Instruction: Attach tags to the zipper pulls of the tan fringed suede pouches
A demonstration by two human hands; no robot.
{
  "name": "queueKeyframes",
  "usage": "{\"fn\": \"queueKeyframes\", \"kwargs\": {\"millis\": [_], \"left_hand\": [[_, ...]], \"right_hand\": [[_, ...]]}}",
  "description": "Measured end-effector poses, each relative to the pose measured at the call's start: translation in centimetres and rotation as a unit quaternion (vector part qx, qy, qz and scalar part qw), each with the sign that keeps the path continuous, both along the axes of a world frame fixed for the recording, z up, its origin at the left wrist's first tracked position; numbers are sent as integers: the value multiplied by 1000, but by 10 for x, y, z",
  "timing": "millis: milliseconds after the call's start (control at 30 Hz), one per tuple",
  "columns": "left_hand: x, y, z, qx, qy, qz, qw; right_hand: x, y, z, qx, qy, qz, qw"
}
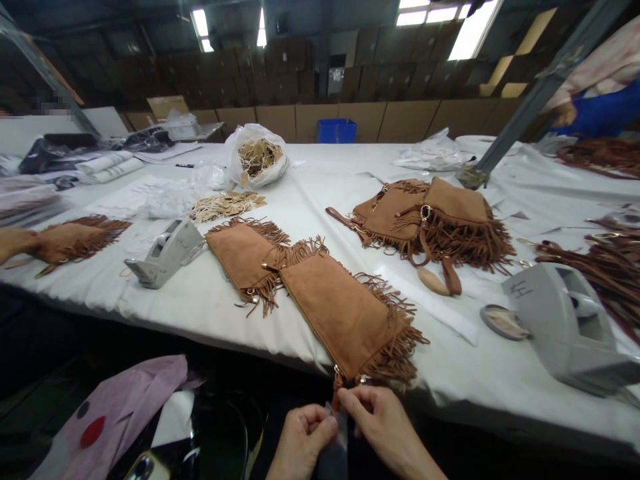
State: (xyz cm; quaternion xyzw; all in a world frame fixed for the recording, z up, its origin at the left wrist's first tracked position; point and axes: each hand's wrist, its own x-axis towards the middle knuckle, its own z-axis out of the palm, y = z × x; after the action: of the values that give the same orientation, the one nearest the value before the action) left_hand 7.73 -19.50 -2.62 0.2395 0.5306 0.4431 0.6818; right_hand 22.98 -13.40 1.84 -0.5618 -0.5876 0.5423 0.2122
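Note:
A brown suede fringed bag (345,313) lies at the near table edge, its zip corner hanging over. Just below that corner my left hand (300,440) and my right hand (385,427) meet, both pinched on a small clear plastic piece (337,427) beside the bag's brown zip pull (336,393). A second fringed bag (247,257) lies partly under the first, to its left. A stack of similar bags (430,217) with straps sits further back on the right.
Grey tape dispensers stand at left (167,253) and right (570,327). A plastic bag of tags (257,157), loose tags (225,203), a blue bin (336,130) and another person's arm (595,87) lie beyond. Pink cloth (115,413) is at my lower left.

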Motion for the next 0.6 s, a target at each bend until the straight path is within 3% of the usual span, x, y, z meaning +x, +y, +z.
{"fn": "queueKeyframes", "kwargs": {"millis": [100, 167, 233, 367, 600], "left_hand": [[-8, -1, -3, 4, 20, -16, 1000], [-14, -1, -4, 10, 31, -31, 999], [-19, 0, -5, 12, 35, -42, 998], [-22, 6, -3, 4, 34, -36, 999], [-14, 21, 3, 13, 35, 1, 999]], "right_hand": [[17, 5, 4, 204, -105, 1, 973], [21, 11, 2, 344, -137, 64, 927], [18, 17, -4, 431, -160, 128, 879], [5, 22, -19, 487, -180, 126, 845], [6, 25, -23, 489, -128, 153, 849]]}}
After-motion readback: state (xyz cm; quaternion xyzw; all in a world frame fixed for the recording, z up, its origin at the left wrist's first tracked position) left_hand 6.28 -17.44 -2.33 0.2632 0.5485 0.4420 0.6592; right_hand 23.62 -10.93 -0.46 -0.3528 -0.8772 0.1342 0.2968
